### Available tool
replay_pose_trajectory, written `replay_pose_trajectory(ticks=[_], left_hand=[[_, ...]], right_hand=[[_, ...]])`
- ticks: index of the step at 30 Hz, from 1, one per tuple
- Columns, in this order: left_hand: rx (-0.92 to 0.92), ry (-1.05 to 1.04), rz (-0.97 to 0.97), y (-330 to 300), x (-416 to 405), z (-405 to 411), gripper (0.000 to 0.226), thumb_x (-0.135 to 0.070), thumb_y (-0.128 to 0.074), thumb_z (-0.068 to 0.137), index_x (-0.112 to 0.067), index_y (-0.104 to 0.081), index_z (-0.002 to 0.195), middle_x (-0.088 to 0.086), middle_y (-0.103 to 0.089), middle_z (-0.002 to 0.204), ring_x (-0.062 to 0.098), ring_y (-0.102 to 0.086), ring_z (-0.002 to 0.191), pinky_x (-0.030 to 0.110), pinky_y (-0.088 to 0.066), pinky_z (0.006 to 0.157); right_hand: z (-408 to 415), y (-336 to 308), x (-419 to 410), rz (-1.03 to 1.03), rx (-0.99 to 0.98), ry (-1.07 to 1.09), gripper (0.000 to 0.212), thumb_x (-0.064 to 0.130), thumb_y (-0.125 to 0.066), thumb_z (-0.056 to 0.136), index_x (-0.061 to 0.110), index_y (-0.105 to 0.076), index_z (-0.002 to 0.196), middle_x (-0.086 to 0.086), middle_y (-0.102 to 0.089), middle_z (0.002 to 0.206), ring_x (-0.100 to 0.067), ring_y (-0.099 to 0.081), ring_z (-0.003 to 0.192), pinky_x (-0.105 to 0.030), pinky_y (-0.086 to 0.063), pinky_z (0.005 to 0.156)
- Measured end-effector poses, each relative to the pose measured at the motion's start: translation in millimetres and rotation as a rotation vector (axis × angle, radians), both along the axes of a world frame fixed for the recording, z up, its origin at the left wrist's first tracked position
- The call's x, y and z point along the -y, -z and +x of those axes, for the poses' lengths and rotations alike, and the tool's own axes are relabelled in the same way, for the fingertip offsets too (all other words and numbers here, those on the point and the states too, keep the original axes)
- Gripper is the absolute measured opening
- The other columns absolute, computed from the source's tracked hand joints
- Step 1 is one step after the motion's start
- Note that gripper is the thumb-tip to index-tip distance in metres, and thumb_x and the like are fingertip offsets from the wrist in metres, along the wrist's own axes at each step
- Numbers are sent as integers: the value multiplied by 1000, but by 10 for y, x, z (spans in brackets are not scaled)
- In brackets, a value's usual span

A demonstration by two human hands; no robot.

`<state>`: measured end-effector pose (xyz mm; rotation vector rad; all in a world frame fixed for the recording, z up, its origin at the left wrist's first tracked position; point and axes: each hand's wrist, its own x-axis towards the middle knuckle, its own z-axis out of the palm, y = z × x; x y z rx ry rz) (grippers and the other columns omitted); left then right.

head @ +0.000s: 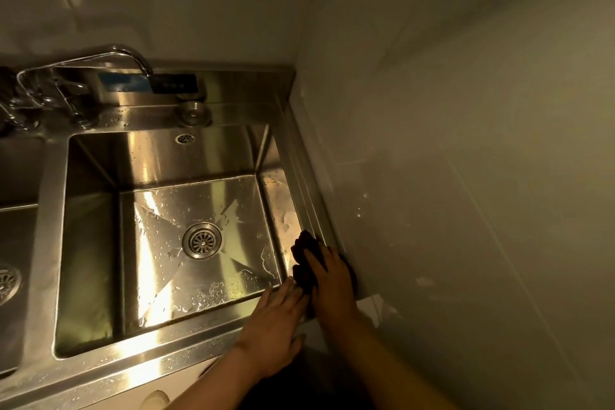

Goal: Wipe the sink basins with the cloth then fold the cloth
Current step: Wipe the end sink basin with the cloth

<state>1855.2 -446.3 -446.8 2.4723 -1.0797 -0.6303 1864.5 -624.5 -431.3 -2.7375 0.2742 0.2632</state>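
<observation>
We judged the wiping nearly finished: the steel sink (50,303) filled the frame's left and centre, its right basin (199,210) beaded wet. Lower right, on the rim, our right hand (332,283) pressed the dark cloth (304,258) flat, grip uncurled; left hand (276,319) open beside it. Folding came next, needing both hands. The tap (109,60) stood upper left, clear of us.

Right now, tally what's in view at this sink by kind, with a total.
Sink basins: 2, right one, left one partly cut off
Drain strainers: 2
Overflow hole: 1
Faucets: 1
Dark cloth: 1
Hands: 2, left hand, right hand
Total: 9
</observation>
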Motion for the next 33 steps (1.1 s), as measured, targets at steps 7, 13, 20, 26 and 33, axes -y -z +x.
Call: replay_pose_trajectory(ticks=[7, 13, 20, 26, 33], left_hand=[[-46, -104, 15, 40, 162, 601, 88, -67, -32, 97, -24, -2, 167, 2, -6, 176, 25, 11, 161, 52, 2, 128], [-78, -229, 29, -45, 268, 1435, 95, -49, -57, 98, -26, 4, 167, 0, 4, 176, 28, 10, 162, 53, -7, 128], [-36, -114, 64, -129, 353, 1928, 74, -54, -43, 105, -32, -10, 167, -6, 1, 176, 28, 14, 161, 59, -15, 128], [-50, -126, 53, -35, 385, 2017, 68, -54, -38, 106, -36, -12, 166, -9, 5, 176, 27, 13, 161, 61, -9, 128], [-79, -137, 40, -54, 366, 1940, 71, -51, -42, 105, -36, -9, 167, -9, 8, 175, 27, 12, 162, 62, -10, 128]], right_hand=[[773, 22, 26, 40, 51, -88, 55, 24, -52, 103, 28, -37, 156, -1, -28, 165, -26, -23, 153, -47, -27, 122], [1816, -18, 5, 114, 104, -119, 64, 1, -56, 93, 19, -43, 153, -9, -30, 163, -29, -21, 153, -49, -22, 124], [3066, -3, -68, 63, 149, -147, 69, -7, -57, 90, 20, -43, 153, -11, -33, 161, -33, -31, 148, -47, -28, 122], [3791, 21, -100, 75, 122, -173, 60, 3, -54, 97, 20, -43, 153, -16, -33, 159, -37, -33, 146, -47, -28, 123], [3745, -8, -88, 65, 118, -215, 61, -3, -49, 98, 19, -42, 154, -15, -30, 162, -36, -26, 150, -43, -21, 125]])
